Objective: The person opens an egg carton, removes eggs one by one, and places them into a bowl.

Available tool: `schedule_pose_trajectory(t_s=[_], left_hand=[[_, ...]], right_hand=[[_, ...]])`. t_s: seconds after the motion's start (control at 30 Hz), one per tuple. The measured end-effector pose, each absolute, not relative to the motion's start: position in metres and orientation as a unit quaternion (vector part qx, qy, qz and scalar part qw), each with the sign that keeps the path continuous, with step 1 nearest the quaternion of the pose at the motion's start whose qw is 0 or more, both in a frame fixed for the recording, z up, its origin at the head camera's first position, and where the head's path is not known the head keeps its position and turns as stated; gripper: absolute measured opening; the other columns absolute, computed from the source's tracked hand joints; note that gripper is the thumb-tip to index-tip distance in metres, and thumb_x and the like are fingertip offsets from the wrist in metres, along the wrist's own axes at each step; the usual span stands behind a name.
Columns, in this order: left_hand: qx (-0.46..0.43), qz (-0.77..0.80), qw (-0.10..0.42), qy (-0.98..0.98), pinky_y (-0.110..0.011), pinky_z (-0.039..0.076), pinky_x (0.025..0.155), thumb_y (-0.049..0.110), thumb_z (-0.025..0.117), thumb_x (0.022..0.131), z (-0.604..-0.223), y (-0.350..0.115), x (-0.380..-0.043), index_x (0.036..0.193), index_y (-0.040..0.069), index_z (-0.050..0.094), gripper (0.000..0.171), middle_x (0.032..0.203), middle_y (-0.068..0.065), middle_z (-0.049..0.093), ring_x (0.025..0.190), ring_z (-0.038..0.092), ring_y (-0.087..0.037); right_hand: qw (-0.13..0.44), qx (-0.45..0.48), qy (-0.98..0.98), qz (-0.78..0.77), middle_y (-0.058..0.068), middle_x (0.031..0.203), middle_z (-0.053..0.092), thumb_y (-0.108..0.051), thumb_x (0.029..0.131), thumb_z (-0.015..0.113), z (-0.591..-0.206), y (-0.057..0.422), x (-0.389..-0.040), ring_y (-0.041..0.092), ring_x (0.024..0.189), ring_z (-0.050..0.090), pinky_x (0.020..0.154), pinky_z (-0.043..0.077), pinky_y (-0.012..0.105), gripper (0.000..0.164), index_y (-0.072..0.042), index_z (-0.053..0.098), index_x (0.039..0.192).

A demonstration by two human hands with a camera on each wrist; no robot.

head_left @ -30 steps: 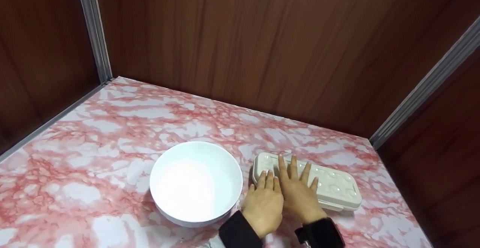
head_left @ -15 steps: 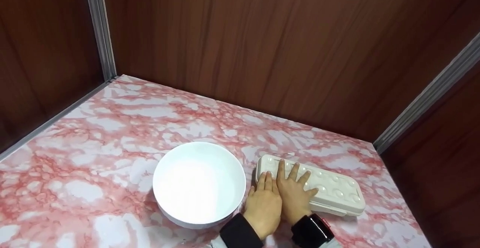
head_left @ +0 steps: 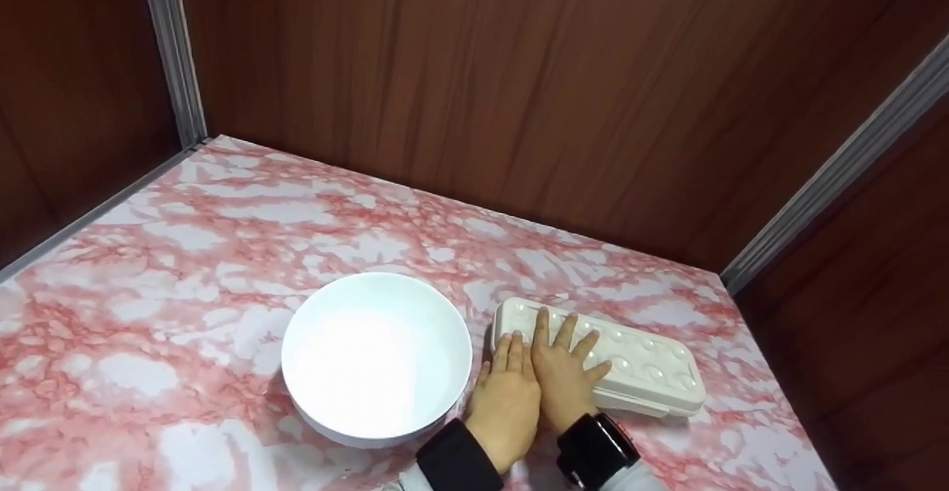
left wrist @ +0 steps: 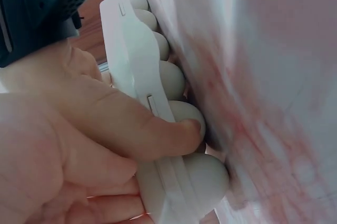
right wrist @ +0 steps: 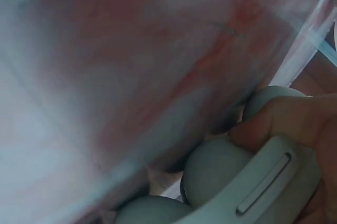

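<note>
A cream plastic egg box, its lid down and bumped with egg-shaped domes, lies on the marbled table. My left hand lies over its left end, fingers along the lid; in the left wrist view the thumb bears on a rounded cup below the rim. Right against it, my right hand spreads its fingers over the lid. The right wrist view shows that thumb bent under the rim beside a slotted clasp. Both hands hold the box between thumb and fingers. Its inside is hidden.
A large white bowl stands just left of the left hand, its inside washed out by glare. The pink-and-white marbled table ends at dark wood panels behind and at both sides, joined by metal corner strips.
My right hand has drawn in slightly towards the left hand, its wrist nearer the left one. The left hand keeps its place on the box. The head view has shifted slightly.
</note>
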State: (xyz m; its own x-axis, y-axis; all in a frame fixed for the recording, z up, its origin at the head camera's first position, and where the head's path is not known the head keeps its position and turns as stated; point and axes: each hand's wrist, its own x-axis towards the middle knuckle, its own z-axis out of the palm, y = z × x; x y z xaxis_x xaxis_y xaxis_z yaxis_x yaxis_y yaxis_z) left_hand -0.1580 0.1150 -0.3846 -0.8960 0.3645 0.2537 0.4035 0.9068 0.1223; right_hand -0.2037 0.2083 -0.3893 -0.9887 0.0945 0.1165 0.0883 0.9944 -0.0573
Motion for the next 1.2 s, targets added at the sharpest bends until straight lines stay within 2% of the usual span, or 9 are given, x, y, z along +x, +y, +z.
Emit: schedule_pose_trajectory(t_s=[0.37,0.53,0.77,0.83,0.9,1.0,1.1,1.17,1.2], left_hand=[[-0.211,-0.091,0.142,-0.963,-0.040,0.056,0.097,0.014,0.063,0.093,-0.384,0.109,-0.158,0.139,-0.004,0.052,0.050,0.148,-0.016,0.051,0.138,0.048,-0.028],[-0.220,-0.088,0.158,-0.959,-0.038,0.056,0.096,0.016,0.064,0.092,-0.385,0.113,-0.159,0.139,-0.005,0.051,0.053,0.147,-0.017,0.051,0.138,0.048,-0.029],[-0.227,-0.113,0.127,-0.959,-0.041,0.055,0.098,0.011,0.065,0.091,-0.383,0.107,-0.161,0.140,-0.005,0.051,0.053,0.148,-0.018,0.050,0.139,0.047,-0.029],[-0.232,-0.118,0.116,-0.958,-0.041,0.054,0.099,0.011,0.065,0.091,-0.381,0.106,-0.162,0.140,-0.005,0.051,0.054,0.149,-0.018,0.049,0.140,0.046,-0.029],[-0.239,-0.123,0.104,-0.958,-0.041,0.053,0.100,0.011,0.067,0.090,-0.379,0.104,-0.163,0.140,-0.005,0.050,0.055,0.150,-0.018,0.048,0.141,0.045,-0.028],[-0.243,-0.130,0.083,-0.958,-0.041,0.053,0.102,0.013,0.068,0.090,-0.377,0.104,-0.164,0.142,-0.005,0.048,0.058,0.152,-0.018,0.045,0.143,0.042,-0.028],[-0.238,-0.138,0.070,-0.959,-0.041,0.052,0.102,0.011,0.068,0.089,-0.376,0.104,-0.164,0.143,-0.004,0.047,0.060,0.153,-0.017,0.044,0.144,0.041,-0.028],[-0.235,-0.146,0.068,-0.959,-0.041,0.052,0.102,0.009,0.067,0.088,-0.375,0.103,-0.164,0.143,-0.004,0.047,0.060,0.153,-0.018,0.044,0.144,0.041,-0.029],[-0.235,-0.148,0.067,-0.958,-0.041,0.052,0.102,0.007,0.066,0.088,-0.374,0.103,-0.163,0.143,-0.005,0.047,0.059,0.153,-0.018,0.044,0.144,0.041,-0.029]], right_hand=[[0.045,-0.053,-0.995,0.065,0.038,0.157,0.015,-0.029,0.103,0.050,-0.385,0.204,-0.201,0.069,0.138,0.012,0.096,0.013,0.089,0.064,-0.009,0.023,0.157],[0.043,-0.050,-0.996,0.053,0.038,0.157,0.015,-0.026,0.103,0.050,-0.380,0.209,-0.200,0.069,0.138,0.012,0.096,0.015,0.089,0.065,-0.009,0.021,0.158],[0.029,-0.042,-0.998,0.025,0.035,0.157,0.019,-0.030,0.103,0.050,-0.383,0.210,-0.200,0.067,0.139,0.018,0.095,0.021,0.088,0.065,-0.011,0.021,0.158],[0.014,-0.037,-0.999,0.021,0.033,0.159,0.018,-0.034,0.099,0.057,-0.381,0.214,-0.200,0.066,0.140,0.016,0.097,0.018,0.089,0.074,-0.014,0.018,0.159],[0.001,-0.027,-1.000,0.012,0.030,0.161,0.017,-0.040,0.090,0.069,-0.378,0.221,-0.197,0.065,0.141,0.014,0.098,0.014,0.088,0.091,-0.016,0.015,0.160],[-0.009,-0.010,-1.000,-0.013,0.027,0.161,0.017,-0.034,0.082,0.079,-0.372,0.239,-0.189,0.066,0.140,0.012,0.100,0.009,0.087,0.104,-0.016,0.013,0.160],[-0.001,0.000,-0.998,-0.057,0.029,0.160,0.018,-0.018,0.081,0.078,-0.367,0.261,-0.178,0.067,0.139,0.013,0.101,0.009,0.086,0.101,-0.013,0.014,0.159],[0.018,0.000,-0.995,-0.098,0.031,0.158,0.020,-0.022,0.078,0.081,-0.368,0.278,-0.171,0.068,0.137,0.016,0.101,0.013,0.086,0.105,-0.011,0.015,0.159],[0.028,-0.003,-0.993,-0.116,0.032,0.158,0.021,-0.016,0.077,0.081,-0.369,0.286,-0.168,0.069,0.136,0.017,0.100,0.015,0.086,0.105,-0.011,0.015,0.159]])
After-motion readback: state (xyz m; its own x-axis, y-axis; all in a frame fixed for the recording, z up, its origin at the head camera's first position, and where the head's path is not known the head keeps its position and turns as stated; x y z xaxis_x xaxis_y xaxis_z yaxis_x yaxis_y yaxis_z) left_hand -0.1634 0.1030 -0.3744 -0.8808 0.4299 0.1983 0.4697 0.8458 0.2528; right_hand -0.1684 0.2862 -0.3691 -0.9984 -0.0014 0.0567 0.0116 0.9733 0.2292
